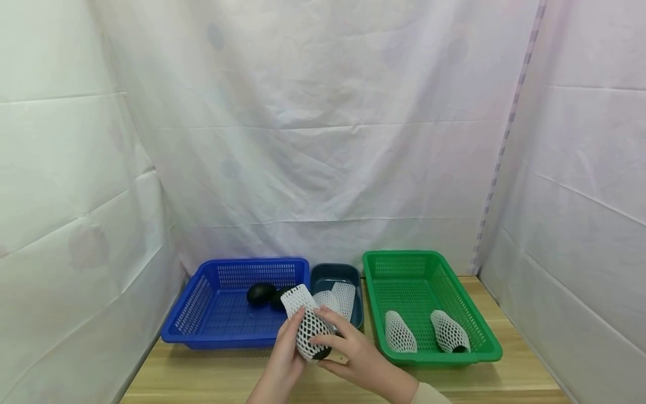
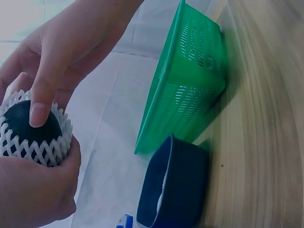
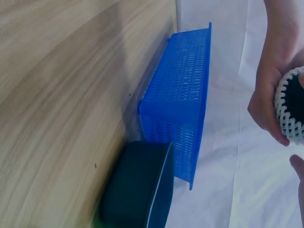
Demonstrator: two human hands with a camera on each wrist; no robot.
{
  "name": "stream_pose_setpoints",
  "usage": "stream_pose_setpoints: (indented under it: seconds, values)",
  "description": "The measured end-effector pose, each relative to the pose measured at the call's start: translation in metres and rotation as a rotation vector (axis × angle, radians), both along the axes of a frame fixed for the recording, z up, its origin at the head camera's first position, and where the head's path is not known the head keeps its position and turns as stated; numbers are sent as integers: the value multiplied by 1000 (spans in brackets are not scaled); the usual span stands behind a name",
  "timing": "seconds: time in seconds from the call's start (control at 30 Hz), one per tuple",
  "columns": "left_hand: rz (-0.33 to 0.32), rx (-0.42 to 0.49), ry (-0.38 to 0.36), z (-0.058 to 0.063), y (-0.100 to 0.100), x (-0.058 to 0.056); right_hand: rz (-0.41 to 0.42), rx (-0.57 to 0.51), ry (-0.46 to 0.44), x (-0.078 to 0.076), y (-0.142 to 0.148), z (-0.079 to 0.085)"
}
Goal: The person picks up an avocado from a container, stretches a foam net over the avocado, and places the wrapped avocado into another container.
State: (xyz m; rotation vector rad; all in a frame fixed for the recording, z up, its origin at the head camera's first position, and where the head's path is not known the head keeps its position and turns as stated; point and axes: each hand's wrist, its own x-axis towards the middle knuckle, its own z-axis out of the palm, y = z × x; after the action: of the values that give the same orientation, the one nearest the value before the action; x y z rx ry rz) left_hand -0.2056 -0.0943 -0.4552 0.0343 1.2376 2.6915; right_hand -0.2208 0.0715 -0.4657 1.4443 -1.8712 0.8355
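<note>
Seen from the head camera, a person's left hand [image 1: 289, 349] is wrapped around a white foam-mesh sleeve [image 1: 313, 328] with a dark, egg-shaped object [image 1: 322, 353] inside, while the right hand [image 1: 355, 353] pinches it from the other side, the two meeting over the front edge of a pale wood-grain table [image 1: 202, 370]. At left, a rectangular blue plastic basket [image 1: 227, 339] contains two dark oval pieces [image 1: 261, 294] (one partly hidden behind the raised sleeve). Beside it, a small dark-teal plastic bin [image 1: 335, 265] holds loose white mesh sleeves [image 1: 345, 297], and at right, in a rectangular green plastic basket [image 1: 404, 253], lie two mesh-covered pieces [image 1: 400, 334], apart from each other. White fabric sheeting [image 1: 323, 168] hangs behind. In the left wrist view, the right thumb [image 2: 39, 111] rests on the object's bare dark end, ringed by the mesh, as the left hand cups the sleeve from below. In the right wrist view, the left hand curls around the sleeve at the picture's edge, where a fingertip of the right hand shows just below the mesh.
</note>
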Motion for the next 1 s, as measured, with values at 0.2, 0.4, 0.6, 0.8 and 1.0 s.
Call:
stream_pose_setpoints:
  seconds: [0.2, 0.4, 0.6, 0.8, 1.0]
  values:
    - [9, -7, -11, 2, -1, 0, 60, 39, -76, 4, 2, -2]
    - [49, -74, -7, 2, 2, 2, 51, -13, -58, 5, 3, -8]
    - [89, -129, -23, 4, 10, 1, 26, -92, -21, 5, 3, -11]
    - [85, -113, -38, 7, 13, 2, 18, -159, 27, 6, 1, -10]
    - [67, -101, -25, 9, 15, 2, 31, -240, 60, 9, -4, -1]
